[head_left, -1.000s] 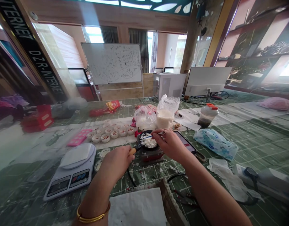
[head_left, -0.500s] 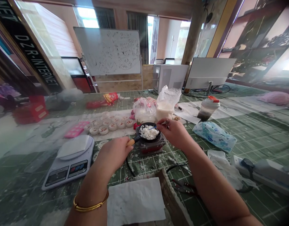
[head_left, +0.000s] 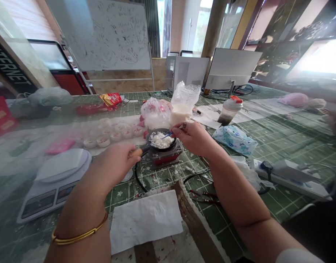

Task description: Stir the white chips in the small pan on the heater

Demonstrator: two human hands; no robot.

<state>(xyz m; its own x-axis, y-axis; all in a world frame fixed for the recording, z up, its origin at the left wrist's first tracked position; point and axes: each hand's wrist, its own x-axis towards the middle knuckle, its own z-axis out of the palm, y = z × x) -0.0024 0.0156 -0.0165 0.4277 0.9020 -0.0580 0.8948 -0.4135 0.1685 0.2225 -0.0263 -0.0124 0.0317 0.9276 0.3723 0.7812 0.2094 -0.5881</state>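
Observation:
A small black pan (head_left: 150, 136) of white flakes (head_left: 159, 140) sits on a little red heater (head_left: 165, 157) in the middle of the green mat. My left hand (head_left: 115, 164) grips the pan's wooden handle (head_left: 135, 152). My right hand (head_left: 193, 138) is on the pan's right side, pinching a thin stirring stick (head_left: 168, 134) whose tip dips into the flakes. A gold bangle (head_left: 77, 236) circles my left wrist.
A white kitchen scale (head_left: 51, 179) stands at the left. Behind the pan are two plastic bags (head_left: 172, 106), a row of small filled cups (head_left: 113, 134) and a lidded cup (head_left: 228, 111). A blue tissue pack (head_left: 235, 139), power strip (head_left: 290, 176) and cables lie right; white paper (head_left: 146, 219) lies near me.
The view has swung left and tipped down, so everything sits further left and lower in frame. Both hands stay on the pan handle and stick, the stick tip shifting slightly in the flakes.

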